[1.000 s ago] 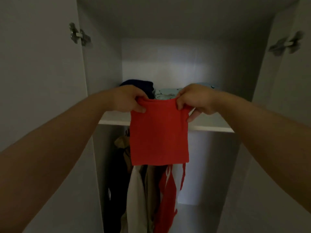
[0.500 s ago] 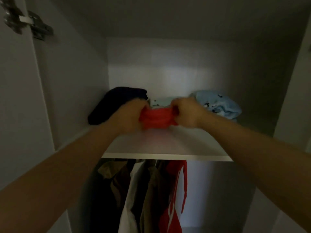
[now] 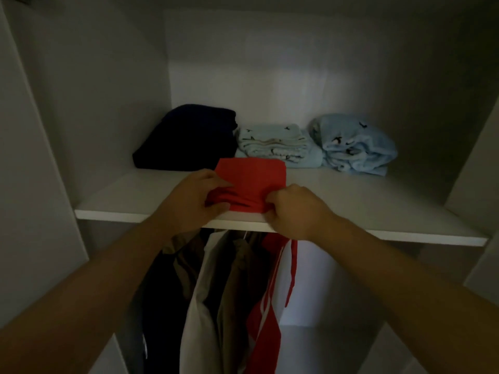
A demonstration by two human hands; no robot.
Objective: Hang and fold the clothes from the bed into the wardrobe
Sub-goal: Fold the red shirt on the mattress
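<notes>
A folded red garment (image 3: 252, 179) lies on the white wardrobe shelf (image 3: 378, 203), near its front edge. My left hand (image 3: 194, 197) grips its near left corner. My right hand (image 3: 293, 209) pinches its near right corner, where the cloth bunches up. The far half of the garment lies flat on the shelf.
Behind the red garment sit a folded dark navy piece (image 3: 189, 139), a folded pale blue patterned stack (image 3: 275, 144) and a rumpled pale blue bundle (image 3: 356, 145). Under the shelf hang several clothes, among them a white one (image 3: 202, 306) and a red one with white stripes (image 3: 266, 319).
The red garment hung from my two hands in front of the shelf. It went up onto the shelf and now lies spread there, with both hands at its near edge.
</notes>
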